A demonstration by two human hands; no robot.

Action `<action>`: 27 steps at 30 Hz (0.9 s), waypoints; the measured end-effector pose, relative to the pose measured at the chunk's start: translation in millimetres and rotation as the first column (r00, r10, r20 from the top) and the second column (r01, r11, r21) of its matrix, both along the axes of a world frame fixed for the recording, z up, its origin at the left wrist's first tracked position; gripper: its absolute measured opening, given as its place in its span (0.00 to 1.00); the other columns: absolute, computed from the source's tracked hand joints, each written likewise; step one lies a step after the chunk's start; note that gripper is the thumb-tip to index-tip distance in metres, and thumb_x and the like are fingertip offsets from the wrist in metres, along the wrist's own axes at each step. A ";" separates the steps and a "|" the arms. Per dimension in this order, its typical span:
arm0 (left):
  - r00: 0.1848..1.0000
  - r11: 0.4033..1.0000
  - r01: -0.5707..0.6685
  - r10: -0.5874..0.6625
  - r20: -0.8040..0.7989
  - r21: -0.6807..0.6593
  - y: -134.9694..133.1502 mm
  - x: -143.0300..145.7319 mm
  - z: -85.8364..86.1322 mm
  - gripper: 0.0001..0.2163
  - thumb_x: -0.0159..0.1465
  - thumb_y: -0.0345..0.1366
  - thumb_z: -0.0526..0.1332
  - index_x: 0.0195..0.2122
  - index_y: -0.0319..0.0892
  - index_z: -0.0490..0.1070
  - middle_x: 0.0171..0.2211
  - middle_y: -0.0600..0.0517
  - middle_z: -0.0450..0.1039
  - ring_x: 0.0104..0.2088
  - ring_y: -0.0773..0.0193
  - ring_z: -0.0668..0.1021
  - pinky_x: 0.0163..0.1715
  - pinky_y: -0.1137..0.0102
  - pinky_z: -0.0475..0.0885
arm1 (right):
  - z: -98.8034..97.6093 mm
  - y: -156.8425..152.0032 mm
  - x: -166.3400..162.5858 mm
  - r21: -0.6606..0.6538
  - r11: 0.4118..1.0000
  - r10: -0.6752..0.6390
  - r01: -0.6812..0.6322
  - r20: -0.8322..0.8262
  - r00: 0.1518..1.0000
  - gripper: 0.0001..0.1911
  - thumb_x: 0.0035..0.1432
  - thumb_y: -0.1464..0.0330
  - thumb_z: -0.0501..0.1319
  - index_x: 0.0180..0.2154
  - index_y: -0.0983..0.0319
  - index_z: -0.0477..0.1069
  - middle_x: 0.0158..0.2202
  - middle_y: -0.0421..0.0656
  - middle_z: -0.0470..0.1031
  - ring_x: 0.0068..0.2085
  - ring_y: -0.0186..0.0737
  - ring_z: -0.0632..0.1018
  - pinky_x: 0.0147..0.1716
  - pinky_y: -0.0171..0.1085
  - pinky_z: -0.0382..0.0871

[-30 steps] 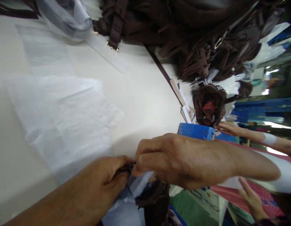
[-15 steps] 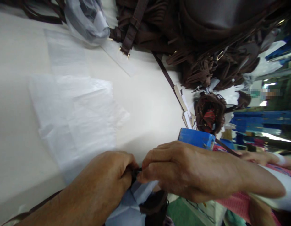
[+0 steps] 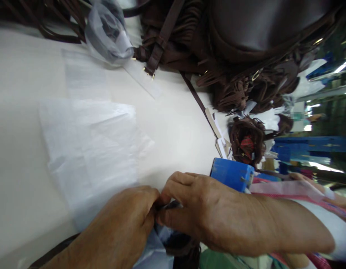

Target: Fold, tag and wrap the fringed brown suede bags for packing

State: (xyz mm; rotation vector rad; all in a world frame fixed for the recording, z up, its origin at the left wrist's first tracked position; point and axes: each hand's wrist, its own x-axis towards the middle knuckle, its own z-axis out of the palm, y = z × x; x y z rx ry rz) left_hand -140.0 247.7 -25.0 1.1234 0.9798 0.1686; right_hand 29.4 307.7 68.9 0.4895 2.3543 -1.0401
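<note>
My left hand [image 3: 129, 218], at the lower middle, has its thumb and fingers closed on a small dark part that they mostly cover. From the right, my right hand [image 3: 194, 211] pinches at the same spot, its fingertips meeting those of the left. Below both hands, a bluish-white sheet [image 3: 153, 250] hangs over a dark brown bag [image 3: 187, 244], only partly visible. Just beyond my left hand, thin translucent plastic bags [image 3: 97, 149] lie flat on the white table [image 3: 178, 130].
Brown leather bags [image 3: 246, 26] with fringes pile up along the far side. A plastic-wrapped roll [image 3: 108, 41] sits at the top. Beside my right wrist stands a blue box [image 3: 231, 173], near paper strips [image 3: 222, 145] and an open brown bag [image 3: 247, 142]. Another person's arm [image 3: 313, 185] shows at right.
My right hand's fingers have shifted closer against the left, covering more of the dark part. The view has tilted slightly. At right, the other person's hand now has a pale translucent strip near it.
</note>
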 end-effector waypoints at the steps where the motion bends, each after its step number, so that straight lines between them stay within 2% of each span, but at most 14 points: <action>1: 1.000 1.000 0.001 -0.001 0.002 0.009 -1.1 -0.5 -1.6 0.11 0.60 0.39 0.54 0.25 0.45 0.73 0.23 0.54 0.73 0.30 0.63 0.75 0.34 0.70 0.70 | -1.5 -1.8 0.3 0.008 1.000 0.012 -0.012 -0.010 1.000 0.08 0.67 0.70 0.55 0.40 0.63 0.72 0.41 0.47 0.71 0.42 0.42 0.68 0.42 0.41 0.63; 4: 1.000 0.999 0.014 -0.014 0.001 0.031 -2.8 -2.8 -4.9 0.12 0.61 0.38 0.52 0.25 0.45 0.73 0.24 0.54 0.73 0.29 0.64 0.75 0.34 0.70 0.70 | -6.2 -7.3 2.0 0.054 0.998 0.021 -0.016 -0.095 0.995 0.09 0.69 0.69 0.53 0.41 0.64 0.71 0.40 0.46 0.72 0.39 0.41 0.67 0.39 0.41 0.63; 6: 1.000 0.999 0.019 -0.019 0.005 0.034 -2.9 -3.7 -5.7 0.12 0.61 0.38 0.52 0.26 0.45 0.73 0.25 0.54 0.74 0.29 0.65 0.75 0.35 0.70 0.70 | -8.6 -10.7 4.3 0.087 0.995 -0.028 0.041 -0.136 0.990 0.10 0.69 0.70 0.51 0.42 0.65 0.70 0.39 0.46 0.72 0.37 0.39 0.67 0.39 0.40 0.63; 8: 1.000 0.999 0.013 -0.013 0.002 0.035 -2.7 -3.3 -5.3 0.11 0.60 0.38 0.52 0.28 0.45 0.73 0.26 0.54 0.75 0.29 0.65 0.75 0.35 0.71 0.70 | -9.3 -13.6 6.8 0.121 0.988 -0.074 0.093 -0.150 0.986 0.11 0.70 0.70 0.50 0.41 0.66 0.69 0.38 0.45 0.72 0.37 0.38 0.68 0.39 0.39 0.63; 10: 1.000 0.999 0.000 0.001 -0.023 0.038 -2.0 -2.4 -3.7 0.11 0.60 0.38 0.53 0.26 0.45 0.73 0.25 0.55 0.75 0.28 0.65 0.75 0.34 0.71 0.70 | -8.7 -15.4 8.1 0.143 0.985 -0.071 0.092 -0.144 0.987 0.12 0.71 0.70 0.49 0.38 0.65 0.69 0.37 0.45 0.72 0.37 0.38 0.67 0.38 0.39 0.63; 13: 0.997 0.999 -0.020 0.022 -0.071 0.030 -0.2 -2.9 0.0 0.09 0.56 0.40 0.57 0.23 0.46 0.73 0.21 0.55 0.72 0.26 0.63 0.74 0.30 0.70 0.69 | -8.1 -16.8 6.7 0.118 0.993 -0.007 0.022 -0.130 0.991 0.14 0.71 0.70 0.48 0.36 0.65 0.69 0.37 0.45 0.72 0.36 0.38 0.66 0.37 0.39 0.63; 16: 0.997 1.000 -0.021 0.023 -0.079 0.022 1.9 -4.5 3.0 0.07 0.54 0.40 0.59 0.24 0.47 0.74 0.19 0.56 0.71 0.27 0.61 0.75 0.28 0.70 0.69 | -11.4 -19.6 4.4 0.103 0.995 0.028 -0.018 -0.099 0.995 0.12 0.70 0.69 0.49 0.36 0.64 0.69 0.38 0.45 0.71 0.38 0.40 0.66 0.37 0.40 0.63; 20: 0.998 1.000 -0.002 0.003 -0.070 0.014 3.0 -1.9 2.6 0.10 0.56 0.39 0.55 0.25 0.46 0.74 0.21 0.55 0.73 0.27 0.62 0.74 0.31 0.69 0.70 | -13.8 -25.4 5.2 0.138 0.989 -0.041 0.051 -0.073 0.996 0.10 0.69 0.68 0.53 0.38 0.61 0.71 0.43 0.45 0.69 0.43 0.42 0.67 0.39 0.40 0.62; 24: 0.999 1.000 0.014 -0.013 -0.029 0.013 4.5 0.6 0.5 0.10 0.57 0.36 0.53 0.27 0.45 0.75 0.25 0.54 0.76 0.28 0.64 0.75 0.31 0.71 0.69 | -4.4 -26.1 9.3 0.129 0.990 -0.043 0.056 -0.102 0.994 0.13 0.71 0.69 0.48 0.44 0.65 0.71 0.43 0.45 0.70 0.40 0.40 0.67 0.38 0.40 0.62; 27: 1.000 0.999 0.007 -0.006 -0.027 0.036 7.0 0.7 1.6 0.10 0.55 0.35 0.54 0.27 0.46 0.76 0.26 0.55 0.77 0.30 0.64 0.75 0.32 0.71 0.69 | -0.6 -25.5 12.8 0.124 0.989 -0.058 0.074 -0.125 0.990 0.15 0.72 0.70 0.46 0.42 0.66 0.71 0.42 0.46 0.72 0.41 0.38 0.69 0.39 0.39 0.62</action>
